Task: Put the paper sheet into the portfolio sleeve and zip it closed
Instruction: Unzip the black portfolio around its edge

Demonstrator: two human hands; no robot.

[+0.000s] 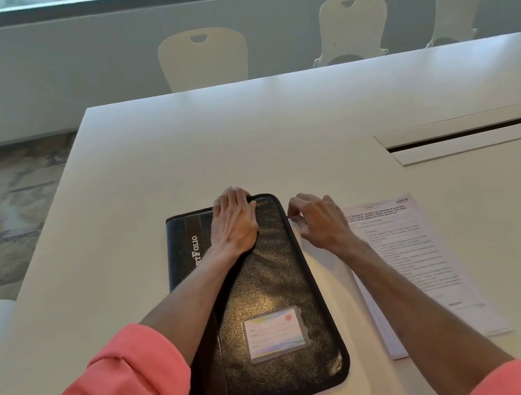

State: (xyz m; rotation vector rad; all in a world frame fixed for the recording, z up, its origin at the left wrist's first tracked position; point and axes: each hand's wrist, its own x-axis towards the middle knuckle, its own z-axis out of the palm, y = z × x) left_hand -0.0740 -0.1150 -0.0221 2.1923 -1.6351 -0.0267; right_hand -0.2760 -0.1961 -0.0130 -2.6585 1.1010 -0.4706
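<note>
The portfolio (pixel 270 300) is a black, grainy leather-look zip case with rounded corners, lying flat and closed on the table, its long side running away from the viewer. A smoother dark strip runs along its left side and carries white lettering, partly hidden, ending in "FOLIO". A clear pocket holding a pale, colourful label card (pixel 275 333) sits on its near half. A zip edge borders its right side. The paper (pixel 416 260) is a white printed sheet with lines of small text and a pinkish logo at its far right corner; it lies flat just right of the portfolio, apart from it, slightly skewed.
</note>
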